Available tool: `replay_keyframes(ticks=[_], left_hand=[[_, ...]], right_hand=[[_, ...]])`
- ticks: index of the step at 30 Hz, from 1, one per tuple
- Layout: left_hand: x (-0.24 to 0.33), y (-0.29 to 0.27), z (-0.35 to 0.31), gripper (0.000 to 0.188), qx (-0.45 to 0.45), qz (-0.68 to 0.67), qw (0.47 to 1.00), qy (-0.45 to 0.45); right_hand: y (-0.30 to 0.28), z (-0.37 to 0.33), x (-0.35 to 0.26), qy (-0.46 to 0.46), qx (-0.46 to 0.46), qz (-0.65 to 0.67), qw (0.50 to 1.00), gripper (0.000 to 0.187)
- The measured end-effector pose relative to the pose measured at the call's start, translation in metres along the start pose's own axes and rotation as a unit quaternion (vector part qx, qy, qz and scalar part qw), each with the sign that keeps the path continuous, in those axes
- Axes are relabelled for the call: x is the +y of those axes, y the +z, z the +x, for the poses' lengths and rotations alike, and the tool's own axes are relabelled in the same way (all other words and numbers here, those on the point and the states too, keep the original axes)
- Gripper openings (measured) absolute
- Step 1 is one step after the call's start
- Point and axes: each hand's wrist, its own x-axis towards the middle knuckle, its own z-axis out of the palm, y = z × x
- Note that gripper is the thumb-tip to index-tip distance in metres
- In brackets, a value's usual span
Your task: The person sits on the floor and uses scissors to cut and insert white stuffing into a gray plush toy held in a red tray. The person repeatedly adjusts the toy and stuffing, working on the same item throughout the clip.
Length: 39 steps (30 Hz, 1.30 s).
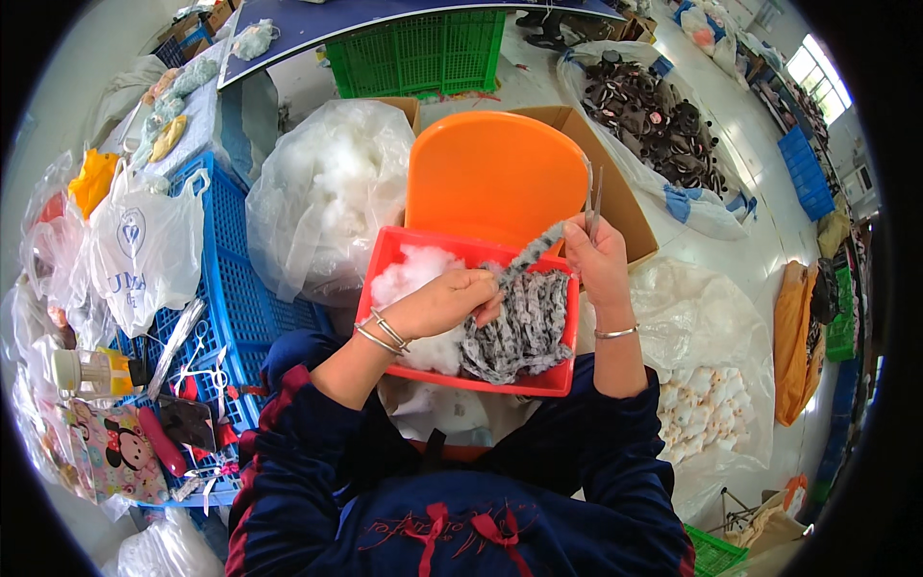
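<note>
A red plastic tray point(388, 260) rests on my lap, holding white stuffing fibre point(413, 274) on its left and a pile of grey-and-white striped fabric pieces point(524, 332) on its right. My left hand point(447, 300), with bangles at the wrist, lies over the tray and pinches the lower end of one grey striped fabric strip point(534, 252). My right hand point(596, 260) grips the strip's upper end together with long metal tweezers point(593, 197) that point upward.
An orange chair back point(495, 173) stands beyond the tray, in front of a cardboard box point(615, 183). A clear bag of white stuffing point(327, 192) and blue crates point(226, 288) with scissors are at left. A bag of plush pieces point(707, 404) lies at right.
</note>
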Motion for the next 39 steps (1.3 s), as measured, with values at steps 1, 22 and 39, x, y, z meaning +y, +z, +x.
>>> replay_keyframes(ticks=[1,22,39], left_hand=[[0.003,-0.004,-0.001,0.035,-0.014,0.003,1.000,-0.015],[0.010,-0.020,-0.005,0.006,0.195,-0.147,0.970,-0.004],[0.017,-0.026,-0.008,0.012,0.242,-0.136,0.961,-0.014]], right_hand=[[-0.001,0.000,0.002,0.003,-0.005,0.005,1.000,0.015],[-0.036,-0.002,-0.017,-0.065,0.191,-0.006,0.979,0.015],[-0.001,-0.006,0.033,0.049,-0.178,-0.386,0.904,0.033]])
